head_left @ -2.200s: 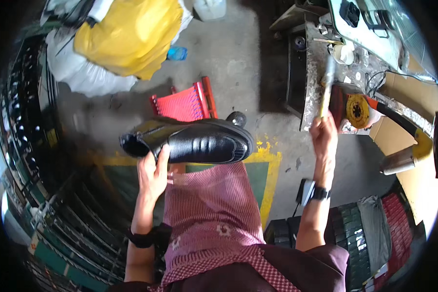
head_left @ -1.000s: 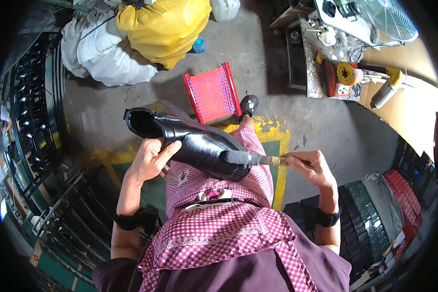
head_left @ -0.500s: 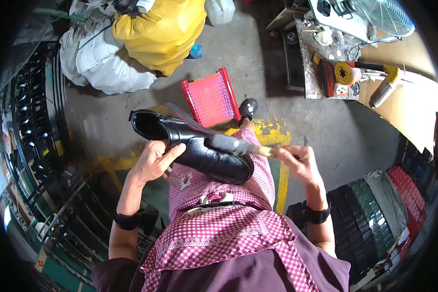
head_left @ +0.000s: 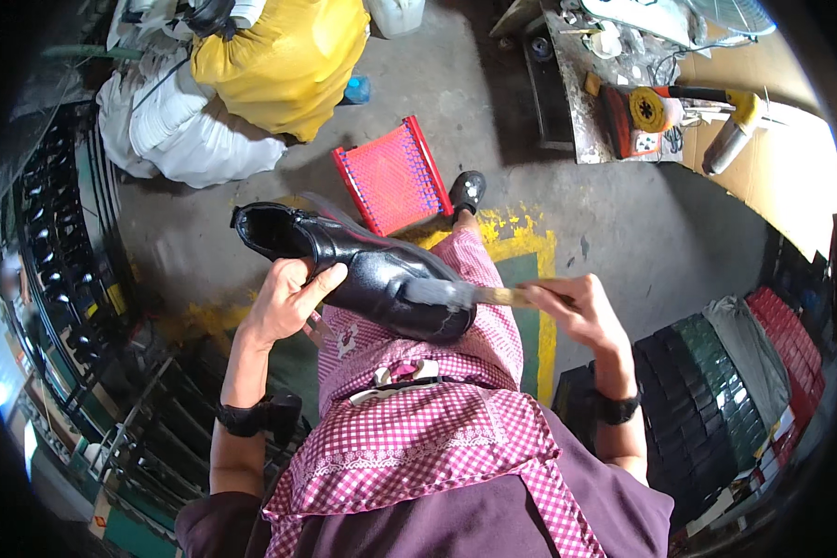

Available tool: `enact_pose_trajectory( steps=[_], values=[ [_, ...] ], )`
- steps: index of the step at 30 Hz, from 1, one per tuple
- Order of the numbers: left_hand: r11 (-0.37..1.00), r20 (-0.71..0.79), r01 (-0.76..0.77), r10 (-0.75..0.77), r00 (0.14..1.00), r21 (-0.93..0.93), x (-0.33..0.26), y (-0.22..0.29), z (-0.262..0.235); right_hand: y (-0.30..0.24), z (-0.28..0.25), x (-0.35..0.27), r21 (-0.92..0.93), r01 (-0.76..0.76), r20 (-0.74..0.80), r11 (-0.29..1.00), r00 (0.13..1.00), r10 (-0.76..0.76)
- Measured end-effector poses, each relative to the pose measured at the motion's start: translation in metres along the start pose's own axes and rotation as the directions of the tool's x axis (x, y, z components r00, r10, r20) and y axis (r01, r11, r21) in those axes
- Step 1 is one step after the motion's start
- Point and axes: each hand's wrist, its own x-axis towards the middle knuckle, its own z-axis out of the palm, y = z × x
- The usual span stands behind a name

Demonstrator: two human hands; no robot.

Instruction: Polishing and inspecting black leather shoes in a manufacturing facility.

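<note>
A glossy black ankle boot (head_left: 358, 270) lies slanted above my lap, its opening toward the upper left and its toe toward the lower right. My left hand (head_left: 290, 299) grips it by the side near the ankle, thumb on top; its other fingers are partly hidden. In my right hand (head_left: 578, 312) is the wooden handle of a brush (head_left: 507, 296). The brush's grey, slightly blurred head rests on the front of the boot near the toe. A pale, dusty-looking patch shows on the leather beside it.
A red woven stool (head_left: 392, 177) stands on the floor ahead. Yellow (head_left: 284, 65) and white sacks (head_left: 172, 121) are at the far left. Racks (head_left: 60, 251) line the left side. A workbench (head_left: 591, 126) with a heat gun (head_left: 735, 135) is at the far right, stacked dark pieces (head_left: 670, 418) nearer.
The brush head has slid along the boot toward its toe, and its handle now lies nearly level. My left hand keeps its grip. The whole view has shifted slightly.
</note>
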Motion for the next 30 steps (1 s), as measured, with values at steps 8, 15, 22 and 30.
enact_pose_trajectory(
  steps=[8,15,22,30],
  values=[
    [0.999,-0.006,-0.023,0.024,1.0,0.023,0.006,0.01,0.004,0.013,0.001,-0.005,0.068,-0.039,-0.028,0.997,0.999,0.041],
    [0.988,-0.123,0.086,-0.102,0.987,-0.13,0.016,-0.018,0.004,0.053,0.003,-0.002,0.789,-0.043,-0.177,0.614,0.94,0.292],
    [0.984,-0.12,0.125,-0.141,0.983,-0.128,0.029,-0.025,0.008,0.055,0.001,-0.004,0.698,-0.161,-0.065,0.698,0.956,0.285],
    [0.981,-0.127,0.144,-0.161,0.979,-0.129,0.04,-0.004,0.024,0.045,-0.01,-0.002,0.172,0.028,0.023,0.985,0.999,-0.032]
  ],
)
